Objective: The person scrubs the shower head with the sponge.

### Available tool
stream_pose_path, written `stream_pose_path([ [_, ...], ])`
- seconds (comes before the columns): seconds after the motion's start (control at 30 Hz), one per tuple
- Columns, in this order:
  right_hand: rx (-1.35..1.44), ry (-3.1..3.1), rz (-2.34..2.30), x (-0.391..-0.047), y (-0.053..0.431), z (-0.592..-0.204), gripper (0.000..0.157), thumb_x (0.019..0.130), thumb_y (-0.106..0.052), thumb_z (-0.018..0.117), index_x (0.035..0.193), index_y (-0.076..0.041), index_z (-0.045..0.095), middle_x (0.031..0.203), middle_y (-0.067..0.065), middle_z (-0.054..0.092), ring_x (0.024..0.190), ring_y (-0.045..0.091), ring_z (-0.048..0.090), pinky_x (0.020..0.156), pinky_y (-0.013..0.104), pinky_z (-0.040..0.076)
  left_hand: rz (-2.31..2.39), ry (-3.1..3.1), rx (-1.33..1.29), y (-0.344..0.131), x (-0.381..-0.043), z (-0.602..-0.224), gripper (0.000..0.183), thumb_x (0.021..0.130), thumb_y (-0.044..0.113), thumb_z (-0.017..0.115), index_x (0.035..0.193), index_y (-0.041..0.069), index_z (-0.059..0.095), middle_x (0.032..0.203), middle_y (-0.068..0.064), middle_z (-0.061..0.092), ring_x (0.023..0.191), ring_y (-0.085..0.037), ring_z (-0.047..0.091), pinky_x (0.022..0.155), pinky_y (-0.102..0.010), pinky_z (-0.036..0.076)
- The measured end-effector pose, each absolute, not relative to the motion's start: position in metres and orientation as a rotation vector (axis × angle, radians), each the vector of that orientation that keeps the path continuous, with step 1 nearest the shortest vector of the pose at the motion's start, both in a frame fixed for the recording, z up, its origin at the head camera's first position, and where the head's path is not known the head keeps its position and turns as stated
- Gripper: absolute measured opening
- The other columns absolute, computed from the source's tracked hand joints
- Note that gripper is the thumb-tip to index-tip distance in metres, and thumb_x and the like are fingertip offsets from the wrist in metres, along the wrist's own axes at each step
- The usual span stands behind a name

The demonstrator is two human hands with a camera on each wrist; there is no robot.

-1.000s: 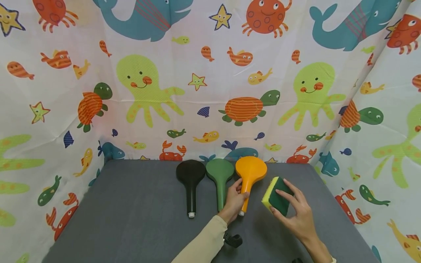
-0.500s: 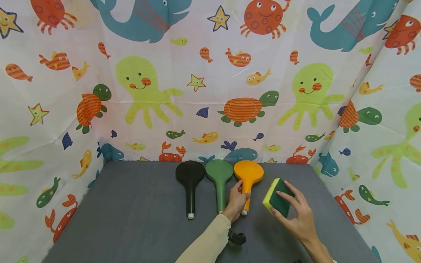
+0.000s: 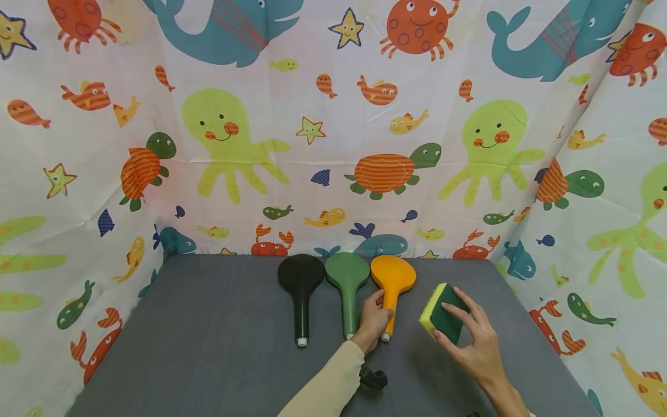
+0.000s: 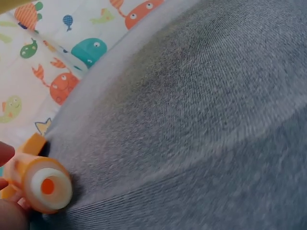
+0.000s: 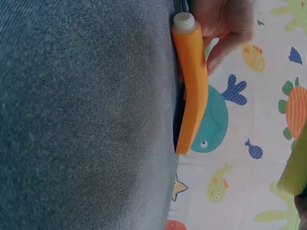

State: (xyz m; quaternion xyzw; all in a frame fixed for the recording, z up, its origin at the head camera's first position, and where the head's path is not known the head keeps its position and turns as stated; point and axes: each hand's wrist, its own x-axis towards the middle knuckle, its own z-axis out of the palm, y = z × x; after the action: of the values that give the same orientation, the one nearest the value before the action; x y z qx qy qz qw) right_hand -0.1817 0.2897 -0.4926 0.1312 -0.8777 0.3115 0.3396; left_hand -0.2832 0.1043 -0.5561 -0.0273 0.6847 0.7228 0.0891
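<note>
In the head view my left hand (image 3: 374,318) holds the handle of an orange handheld shower head (image 3: 393,273) at the back of the table, thumb and fingers about it. Its white hollow connector (image 4: 64,188) faces the left wrist camera. From the right wrist view the orange shower head (image 5: 192,81) lies at or very near the cloth. My right hand (image 3: 479,344) pinches a yellow sponge with a dark green scouring side (image 3: 449,318), raised to the right of the shower head and apart from it. The sponge's yellow side (image 5: 293,170) shows in the right wrist view.
A green shower head (image 3: 347,269) stands in the row just left of the orange one, and a black shower head (image 3: 300,272) left of that. Dark grey cloth covers the table (image 3: 219,324). A sea-animal printed curtain (image 3: 312,174) encloses the back and sides.
The orange shower head has shifted slightly left and down, its round end now level with the green one. The sponge in my right hand has moved slightly right.
</note>
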Motion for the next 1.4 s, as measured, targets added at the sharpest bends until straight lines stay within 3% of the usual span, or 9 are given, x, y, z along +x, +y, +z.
stream_pose_path([
  [0.47,0.34,-2.277,0.818,-0.181,0.288,-0.486,0.063,0.063,-0.012,0.09,0.121,-0.019,0.069,0.147,0.012,0.049,0.124,0.018,0.044,0.091,0.0,0.031,2.12,2.185,0.19,0.083,-0.262,-0.532,0.046,0.092,0.002,0.06,0.138,0.004,0.054,0.141,-0.017,0.054,0.132,-0.037,0.05,0.103,-0.047,0.047],
  [0.77,0.384,-2.25,0.812,-0.185,0.285,-0.478,0.064,0.061,-0.012,0.09,0.121,-0.019,0.07,0.147,0.01,0.05,0.125,0.021,0.046,0.093,0.0,0.03,1.983,2.355,0.436,0.048,-0.235,-0.527,0.04,0.098,0.012,0.057,0.138,0.01,0.053,0.139,-0.013,0.055,0.128,-0.035,0.054,0.103,-0.042,0.048],
  [0.93,0.416,-2.247,0.792,-0.187,0.28,-0.475,0.064,0.061,-0.013,0.09,0.121,-0.02,0.07,0.147,0.009,0.05,0.125,0.023,0.046,0.093,0.001,0.03,1.983,2.426,0.525,0.032,-0.227,-0.52,0.038,0.097,0.011,0.058,0.135,0.011,0.056,0.136,-0.011,0.058,0.127,-0.033,0.055,0.103,-0.046,0.047],
  [1.23,0.457,-2.292,0.796,-0.191,0.267,-0.468,0.063,0.064,-0.018,0.089,0.123,-0.022,0.068,0.15,0.006,0.047,0.129,0.025,0.045,0.096,0.006,0.032,2.026,2.45,0.457,0.009,-0.227,-0.521,0.044,0.096,0.011,0.059,0.14,0.013,0.05,0.134,-0.01,0.057,0.125,-0.034,0.054,0.101,-0.046,0.047],
  [1.4,0.506,-2.276,0.788,-0.194,0.259,-0.466,0.063,0.063,-0.018,0.089,0.123,-0.021,0.069,0.149,0.007,0.048,0.129,0.025,0.046,0.098,0.01,0.035,2.005,2.45,0.38,-0.001,-0.231,-0.525,0.049,0.097,0.012,0.058,0.143,0.008,0.044,0.137,-0.018,0.052,0.127,-0.036,0.053,0.1,-0.044,0.048],
])
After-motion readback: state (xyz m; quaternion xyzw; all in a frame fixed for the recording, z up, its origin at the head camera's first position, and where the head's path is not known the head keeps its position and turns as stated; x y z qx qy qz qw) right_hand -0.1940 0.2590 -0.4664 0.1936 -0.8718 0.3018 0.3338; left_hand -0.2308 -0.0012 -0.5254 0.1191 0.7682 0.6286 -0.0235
